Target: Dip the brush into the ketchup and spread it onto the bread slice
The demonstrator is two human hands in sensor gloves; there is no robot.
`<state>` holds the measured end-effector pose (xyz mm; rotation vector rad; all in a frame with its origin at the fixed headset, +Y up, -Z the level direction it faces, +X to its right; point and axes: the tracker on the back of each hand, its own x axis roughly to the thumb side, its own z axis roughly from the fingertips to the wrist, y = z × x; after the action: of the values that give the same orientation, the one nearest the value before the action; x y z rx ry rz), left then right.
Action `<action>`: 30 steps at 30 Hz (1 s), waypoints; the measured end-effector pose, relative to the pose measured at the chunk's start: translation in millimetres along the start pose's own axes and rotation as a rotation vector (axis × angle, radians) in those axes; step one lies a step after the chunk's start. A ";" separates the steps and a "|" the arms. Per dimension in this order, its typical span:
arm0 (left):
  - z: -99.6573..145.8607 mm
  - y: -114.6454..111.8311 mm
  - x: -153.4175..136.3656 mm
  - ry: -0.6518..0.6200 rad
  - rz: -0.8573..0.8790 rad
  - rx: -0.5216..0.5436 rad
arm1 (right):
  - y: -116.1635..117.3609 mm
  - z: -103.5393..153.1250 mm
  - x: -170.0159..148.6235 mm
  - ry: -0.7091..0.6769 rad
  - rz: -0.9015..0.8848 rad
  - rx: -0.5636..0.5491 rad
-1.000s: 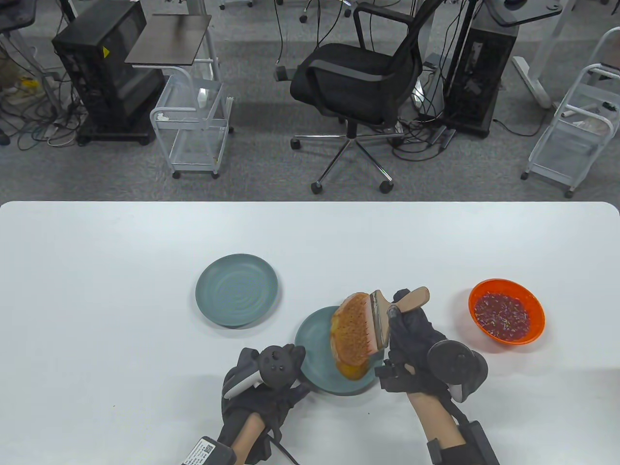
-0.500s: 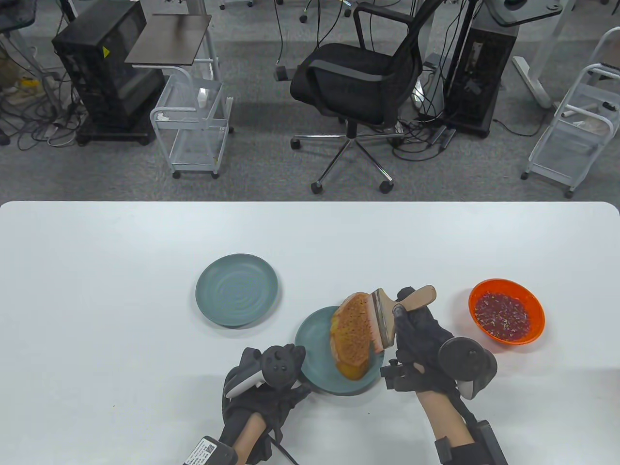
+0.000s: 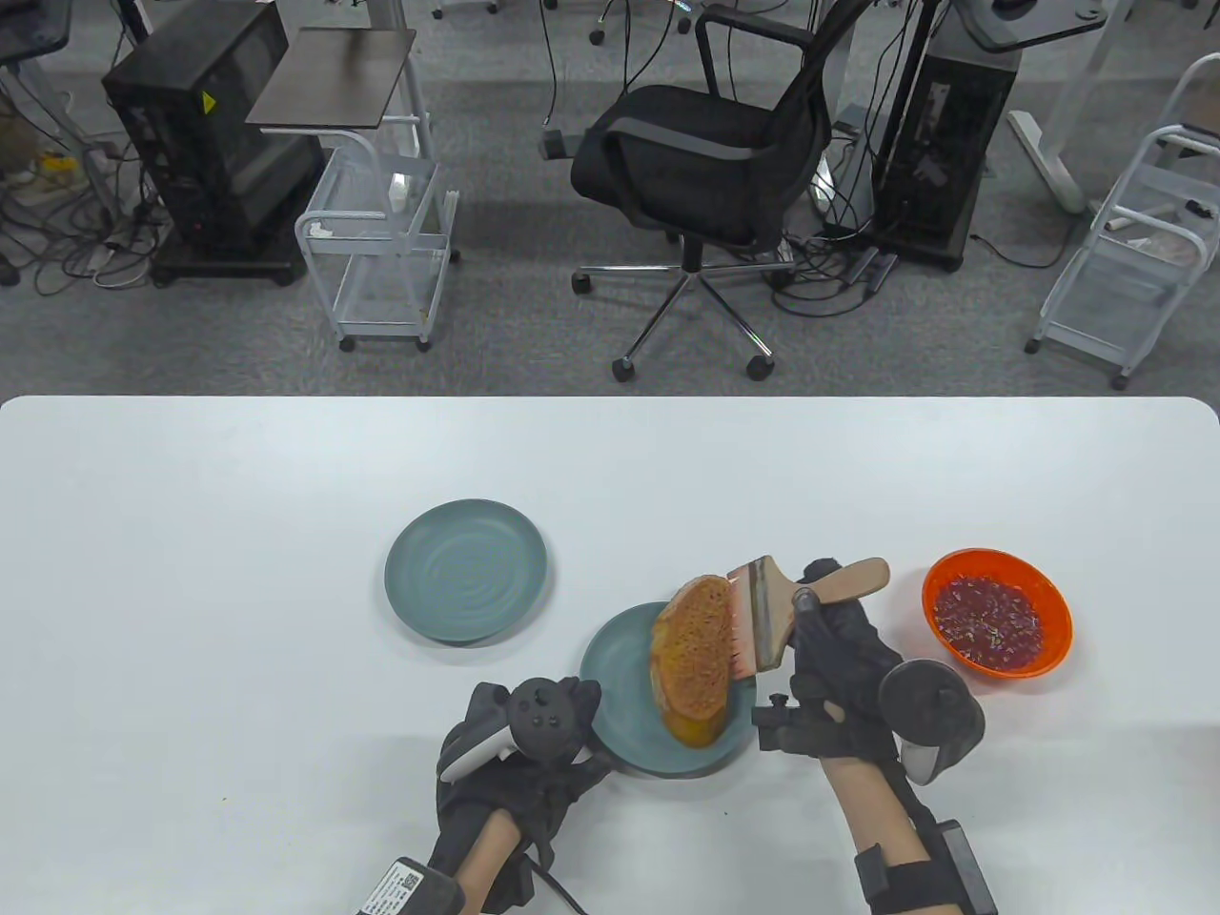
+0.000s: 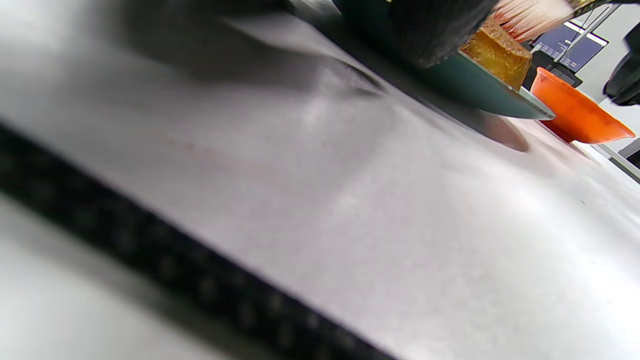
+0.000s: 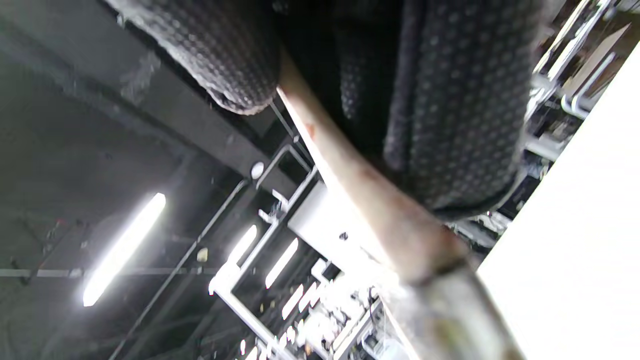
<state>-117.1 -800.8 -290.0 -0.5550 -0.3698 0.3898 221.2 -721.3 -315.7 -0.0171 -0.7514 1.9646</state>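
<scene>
Sweeping toward 3 o'clock, your right hand (image 3: 843,658), gripping the brush (image 3: 762,620), has dragged bristles off the bread slice (image 3: 694,658); re-dip next.

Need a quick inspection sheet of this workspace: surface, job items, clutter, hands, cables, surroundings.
Surface: white table.
Job's things: bread slice on near plate; brush bristles at its right edge; orange bowl of ketchup to the right.
Clutter: spare plate, nothing on it.
Grippers: right hand grips brush handle; left hand at plate's near-left rim.
Cables: tangled on the floor.
Surroundings: office chair, carts.
</scene>
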 end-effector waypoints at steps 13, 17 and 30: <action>0.1 -0.1 0.0 -0.006 0.001 -0.001 | 29.7 9.3 -0.9 0.048 -0.060 0.127; 0.2 -0.2 0.1 -0.005 -0.009 -0.005 | 12.0 3.5 0.4 0.006 -0.028 0.015; 0.6 -0.7 -0.2 -0.004 -0.007 0.000 | 20.4 7.0 4.8 0.030 -0.039 0.159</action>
<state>-117.4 -801.1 -289.2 -0.5530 -0.3753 0.3844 200.2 -727.2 -319.0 0.0635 -0.5707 1.9771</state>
